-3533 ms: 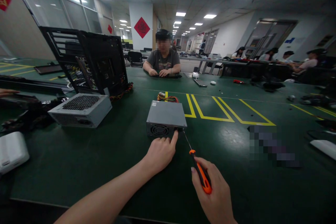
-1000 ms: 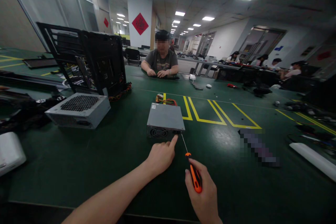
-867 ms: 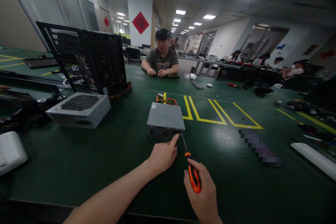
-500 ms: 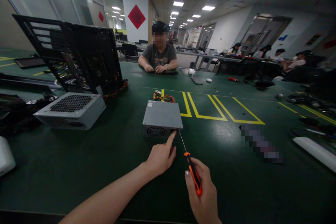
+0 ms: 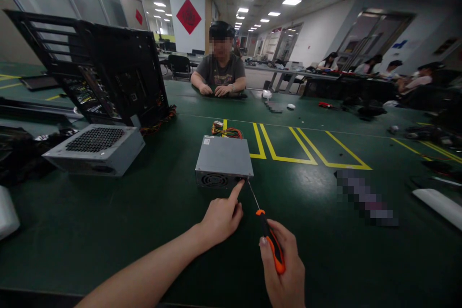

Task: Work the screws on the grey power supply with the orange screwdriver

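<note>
A grey computer power supply (image 5: 224, 155) lies on the green table in front of me, its small fan grille facing my side. My left hand (image 5: 223, 219) points forward with the index finger stretched out. That fingertip touches the right end of the unit's near face, while the other fingers curl loosely and hold nothing. In my right hand (image 5: 283, 255) is an orange-and-black screwdriver (image 5: 271, 238), gripped by its handle. Its thin shaft slants up and left, with the tip at the near right corner of the power supply. Bundled coloured wires (image 5: 227, 130) come out behind the unit.
To the left stand a second power supply (image 5: 119, 154) and an open black computer case (image 5: 119, 72). Yellow tape lines (image 5: 288, 158) mark the green table (image 5: 162, 255). A person (image 5: 221, 70) sits across from me. A pale bar-like object (image 5: 438, 207) lies at the right.
My right hand and the screwdriver handle have shifted slightly right and down, with the tip still at the power supply's corner. The left finger stays there. The whole view has shifted a little.
</note>
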Demonstrator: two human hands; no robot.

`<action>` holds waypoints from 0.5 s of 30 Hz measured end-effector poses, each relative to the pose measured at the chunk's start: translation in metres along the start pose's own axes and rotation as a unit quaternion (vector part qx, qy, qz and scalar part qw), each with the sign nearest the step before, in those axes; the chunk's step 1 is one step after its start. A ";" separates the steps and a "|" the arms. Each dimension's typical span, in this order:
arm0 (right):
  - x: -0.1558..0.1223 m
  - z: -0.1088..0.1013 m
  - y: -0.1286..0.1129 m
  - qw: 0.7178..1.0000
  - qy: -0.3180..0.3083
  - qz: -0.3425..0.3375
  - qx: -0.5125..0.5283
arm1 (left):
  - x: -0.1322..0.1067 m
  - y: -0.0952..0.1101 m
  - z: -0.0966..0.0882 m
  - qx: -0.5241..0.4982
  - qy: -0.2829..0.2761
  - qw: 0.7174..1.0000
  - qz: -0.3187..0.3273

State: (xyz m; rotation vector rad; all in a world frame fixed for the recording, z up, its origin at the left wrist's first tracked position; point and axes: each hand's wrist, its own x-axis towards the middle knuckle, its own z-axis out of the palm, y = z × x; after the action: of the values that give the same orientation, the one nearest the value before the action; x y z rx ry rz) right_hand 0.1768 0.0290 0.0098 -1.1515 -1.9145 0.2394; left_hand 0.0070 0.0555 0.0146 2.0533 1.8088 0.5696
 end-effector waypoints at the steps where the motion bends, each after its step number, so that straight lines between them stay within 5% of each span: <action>1: 0.000 0.000 0.000 1.000 -0.004 -0.002 -0.004 | 0.000 0.000 0.000 -0.001 -0.002 1.000 0.003; 7: 0.005 0.003 -0.002 0.996 -0.014 -0.087 0.002 | -0.001 -0.003 0.000 0.004 -0.004 1.000 0.008; 15: -0.001 0.003 0.002 0.999 -0.045 -0.005 0.004 | -0.002 -0.002 -0.006 0.033 -0.012 0.999 0.011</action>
State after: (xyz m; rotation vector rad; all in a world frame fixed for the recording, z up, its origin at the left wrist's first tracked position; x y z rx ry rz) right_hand 0.1759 0.0298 0.0068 -1.1430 -1.9955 0.2964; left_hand 0.0021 0.0540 0.0190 2.1157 1.8166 0.4965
